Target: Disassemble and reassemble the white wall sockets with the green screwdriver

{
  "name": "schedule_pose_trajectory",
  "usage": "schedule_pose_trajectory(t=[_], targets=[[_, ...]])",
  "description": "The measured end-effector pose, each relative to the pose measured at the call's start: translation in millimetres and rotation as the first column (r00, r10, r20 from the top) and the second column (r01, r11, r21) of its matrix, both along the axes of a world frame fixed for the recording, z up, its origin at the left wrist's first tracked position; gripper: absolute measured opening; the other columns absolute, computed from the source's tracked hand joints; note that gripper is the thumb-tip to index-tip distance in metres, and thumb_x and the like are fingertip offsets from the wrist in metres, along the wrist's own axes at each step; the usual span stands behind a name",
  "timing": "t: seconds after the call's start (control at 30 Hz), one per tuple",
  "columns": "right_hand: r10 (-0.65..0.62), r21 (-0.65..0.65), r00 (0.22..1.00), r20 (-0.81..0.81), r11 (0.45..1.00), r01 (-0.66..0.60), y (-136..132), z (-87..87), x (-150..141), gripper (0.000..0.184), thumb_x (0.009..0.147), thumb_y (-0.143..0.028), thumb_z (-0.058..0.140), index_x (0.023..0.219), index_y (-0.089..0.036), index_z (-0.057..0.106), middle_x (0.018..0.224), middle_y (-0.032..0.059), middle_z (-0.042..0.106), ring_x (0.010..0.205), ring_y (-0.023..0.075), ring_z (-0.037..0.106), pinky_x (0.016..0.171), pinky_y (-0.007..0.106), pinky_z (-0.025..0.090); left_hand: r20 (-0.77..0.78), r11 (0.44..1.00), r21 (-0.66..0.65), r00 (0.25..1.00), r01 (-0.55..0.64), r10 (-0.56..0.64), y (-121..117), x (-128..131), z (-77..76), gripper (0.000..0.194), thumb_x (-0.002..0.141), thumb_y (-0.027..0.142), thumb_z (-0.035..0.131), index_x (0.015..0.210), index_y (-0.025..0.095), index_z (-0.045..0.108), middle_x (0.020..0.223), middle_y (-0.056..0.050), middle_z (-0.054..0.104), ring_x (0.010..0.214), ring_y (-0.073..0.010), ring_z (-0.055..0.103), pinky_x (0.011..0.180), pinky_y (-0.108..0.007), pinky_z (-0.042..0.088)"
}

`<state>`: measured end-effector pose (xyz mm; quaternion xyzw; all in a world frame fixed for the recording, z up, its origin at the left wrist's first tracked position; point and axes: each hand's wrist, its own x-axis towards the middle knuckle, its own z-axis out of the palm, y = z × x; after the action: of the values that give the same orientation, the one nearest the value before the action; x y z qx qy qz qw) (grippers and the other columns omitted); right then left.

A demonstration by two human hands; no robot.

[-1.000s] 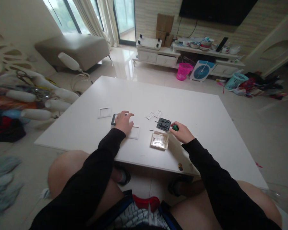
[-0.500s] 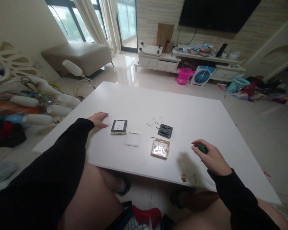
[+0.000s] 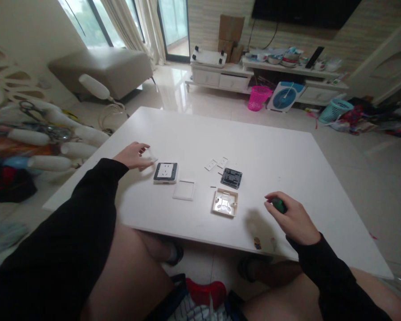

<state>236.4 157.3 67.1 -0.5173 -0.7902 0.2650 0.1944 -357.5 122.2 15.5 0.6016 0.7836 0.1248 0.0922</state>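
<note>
My left hand [image 3: 132, 156] pinches a thin, pale cover frame [image 3: 151, 154] by its edges, tilted up from the table. Just right of it sits a wall socket [image 3: 166, 172] with a white face, a dark border and a white base. A white square frame [image 3: 184, 199] lies beside the socket. My right hand [image 3: 289, 214] is closed around a green-handled screwdriver [image 3: 279, 205], held above the table; its shaft is not visible. Between my hands are an open white back box [image 3: 217, 209] and a dark socket module [image 3: 231, 179].
Two small white plates [image 3: 210, 165] and a thin dark screw [image 3: 213, 187] lie near the module. A small yellow figure sticker [image 3: 257, 243] is at the near edge of the white table [image 3: 200, 138]. Beyond stand a pink basket [image 3: 259, 99] and a blue fan [image 3: 285, 96].
My left hand has raised the cover frame from lying on the table to a tilted position. My right hand keeps the screwdriver in nearly the same place. The view has tipped down slightly.
</note>
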Motion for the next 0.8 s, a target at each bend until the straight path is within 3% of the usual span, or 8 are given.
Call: schedule_pose_trajectory(t=[0.1,0.17,0.33,0.5,0.67,0.8], targets=[[0.013,-0.004,1.0,0.005,1.0,-0.013,-1,-1.3,-2,0.029,0.087,-0.049,0.061,0.097,-0.023,0.069,0.101,0.0084,0.075,0.097,0.0279,0.069,0.092,0.042,0.051,0.092,0.995,0.076,0.993,0.072,-0.079,-4,23,15.1,0.09,0.061,0.066,0.073,0.132,0.013,0.064,0.118,-0.013,0.06,0.096,-0.025,0.066,0.094,-0.04,0.06],[0.029,-0.007,1.0,0.004,1.0,-0.029,-1,-3.0,-5,0.028,0.088,-0.048,0.06,0.097,-0.023,0.069,0.101,0.0084,0.075,0.097,0.0278,0.069,0.091,0.042,0.051,0.126,0.984,0.057,0.976,0.169,-0.175,-4,43,18.4,0.089,0.062,0.066,0.074,0.132,0.012,0.064,0.119,-0.013,0.06,0.098,-0.0258,0.067,0.094,-0.041,0.06],[0.05,-0.013,0.999,0.017,0.999,-0.05,-2,-7.4,-8,0.028,0.088,-0.047,0.06,0.096,-0.023,0.068,0.101,0.0088,0.075,0.096,0.0279,0.069,0.092,0.043,0.051,-0.018,0.918,-0.092,0.922,0.385,-0.388,8,86,11.9,0.087,0.06,0.06,0.077,0.131,0.011,0.064,0.124,-0.017,0.063,0.118,-0.0352,0.06,0.109,-0.045,0.049],[0.064,0.004,0.998,0.024,0.998,-0.064,-1,-10.2,-8,0.026,0.089,-0.046,0.059,0.096,-0.023,0.068,0.101,0.0087,0.074,0.097,0.0278,0.069,0.091,0.043,0.051,-0.133,0.904,-0.228,0.908,0.361,-0.396,15,100,8.1,0.092,0.06,0.063,0.077,0.135,0.012,0.062,0.129,-0.019,0.063,0.121,-0.0395,0.056,0.105,-0.049,0.048],[0.124,0.023,0.991,0.042,0.992,-0.125,-5,-16.8,-9,0.022,0.091,-0.042,0.058,0.098,-0.023,0.066,0.103,0.0084,0.073,0.098,0.0271,0.07,0.092,0.042,0.051,-0.127,0.91,-0.243,0.919,0.337,-0.374,12,98,3.5,0.091,0.062,0.058,0.076,0.14,0.014,0.058,0.14,-0.018,0.057,0.126,-0.0376,0.054,0.106,-0.045,0.047],[0.162,0.028,0.985,0.062,0.986,-0.164,-7,-21.1,-11,0.019,0.092,-0.038,0.058,0.099,-0.023,0.065,0.103,0.0081,0.073,0.098,0.0267,0.07,0.092,0.042,0.051,-0.115,0.914,-0.242,0.925,0.326,-0.361,9,101,3.7,0.106,0.063,0.062,0.076,0.151,0.012,0.046,0.15,-0.021,0.052,0.137,-0.0406,0.048,0.114,-0.052,0.042]])
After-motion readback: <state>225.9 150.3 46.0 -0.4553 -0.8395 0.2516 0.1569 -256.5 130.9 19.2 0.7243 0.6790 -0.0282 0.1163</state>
